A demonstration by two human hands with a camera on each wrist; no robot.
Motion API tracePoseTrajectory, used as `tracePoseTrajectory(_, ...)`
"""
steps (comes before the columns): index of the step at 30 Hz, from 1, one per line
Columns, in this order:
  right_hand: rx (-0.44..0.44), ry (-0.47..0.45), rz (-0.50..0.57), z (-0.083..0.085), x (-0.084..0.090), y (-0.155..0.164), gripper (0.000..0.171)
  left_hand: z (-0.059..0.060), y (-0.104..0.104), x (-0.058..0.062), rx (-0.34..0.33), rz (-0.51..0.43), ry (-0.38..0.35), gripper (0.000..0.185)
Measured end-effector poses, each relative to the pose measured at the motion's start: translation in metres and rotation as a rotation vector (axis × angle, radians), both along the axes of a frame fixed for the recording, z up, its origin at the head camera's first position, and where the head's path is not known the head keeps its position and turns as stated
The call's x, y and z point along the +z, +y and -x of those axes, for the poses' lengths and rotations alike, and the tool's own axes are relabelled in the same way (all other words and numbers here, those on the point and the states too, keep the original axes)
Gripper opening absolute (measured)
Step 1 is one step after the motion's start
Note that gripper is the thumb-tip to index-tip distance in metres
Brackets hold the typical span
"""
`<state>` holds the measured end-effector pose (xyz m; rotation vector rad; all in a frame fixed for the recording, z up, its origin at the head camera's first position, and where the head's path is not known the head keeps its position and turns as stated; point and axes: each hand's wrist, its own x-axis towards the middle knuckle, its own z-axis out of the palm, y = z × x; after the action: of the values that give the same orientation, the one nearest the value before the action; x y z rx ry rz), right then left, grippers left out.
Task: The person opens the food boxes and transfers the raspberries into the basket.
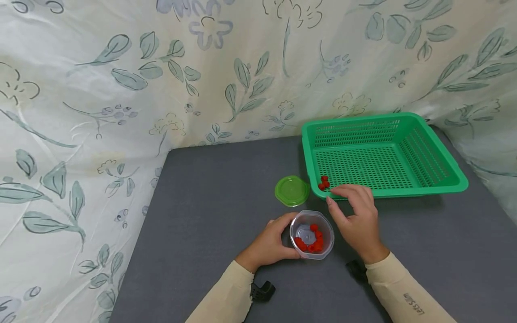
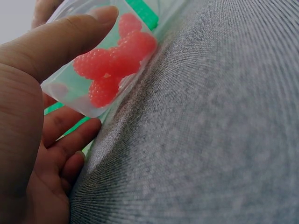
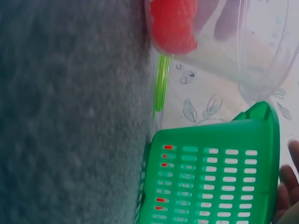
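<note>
My left hand (image 1: 271, 242) grips a clear plastic cup (image 1: 294, 224) from its left side, thumb and fingers around the wall. Several red raspberries (image 2: 96, 64) lie at the bottom of that cup. A few more raspberries (image 1: 324, 183) sit in the near left corner of a green plastic basket (image 1: 404, 193). Just over the basket's front rim is my right hand (image 1: 359, 224), its thumb and forefinger apart with no berry seen between them. In the right wrist view only some fingertips (image 3: 285, 189) show, beside the basket's rim.
A round green lid (image 1: 291, 190) lies flat on the grey table (image 1: 218, 202), left of the basket and behind the cup. Floral fabric (image 1: 242, 67) hangs behind the table and along its left side.
</note>
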<state>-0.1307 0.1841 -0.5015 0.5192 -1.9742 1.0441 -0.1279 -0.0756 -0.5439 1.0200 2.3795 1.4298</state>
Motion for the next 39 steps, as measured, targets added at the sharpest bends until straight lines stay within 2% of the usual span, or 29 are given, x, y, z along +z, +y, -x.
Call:
tracePoseTrajectory(6,0.095,0.006,-0.034,-0.004,-0.002,-0.008,0.042,0.0,0.0,-0.001,0.001,0.007,-0.004,0.093)
tracePoseTrajectory(12,0.236,-0.045,-0.096,-0.007,-0.003,-0.013,0.036,0.0,0.0,-0.002,0.0,0.003,-0.003,0.092)
tracePoseTrajectory(15,0.277,-0.061,-0.137,-0.008,-0.003,-0.014,0.035,0.0,-0.001,-0.003,-0.003,0.002,-0.003,0.092)
tracePoseTrajectory(18,0.297,-0.079,-0.173,-0.008,-0.003,-0.014,0.034,0.0,-0.001,-0.002,-0.006,-0.003,-0.005,0.092)
tracePoseTrajectory(23,0.334,-0.194,-0.254,-0.01,-0.005,-0.013,0.015,-0.001,-0.001,-0.002,-0.004,0.006,-0.02,0.091)
tracePoseTrajectory(27,0.338,-0.275,-0.327,-0.012,-0.006,-0.014,0.027,0.0,-0.002,-0.001,-0.008,0.016,-0.017,0.091)
tracePoseTrajectory(34,0.357,-0.424,-0.428,-0.014,-0.008,-0.018,0.024,0.001,-0.002,-0.002,-0.016,0.018,-0.014,0.091)
tracePoseTrajectory(39,0.356,-0.484,-0.489,-0.016,-0.009,-0.021,0.025,0.001,-0.002,-0.002,-0.016,0.017,-0.013,0.092)
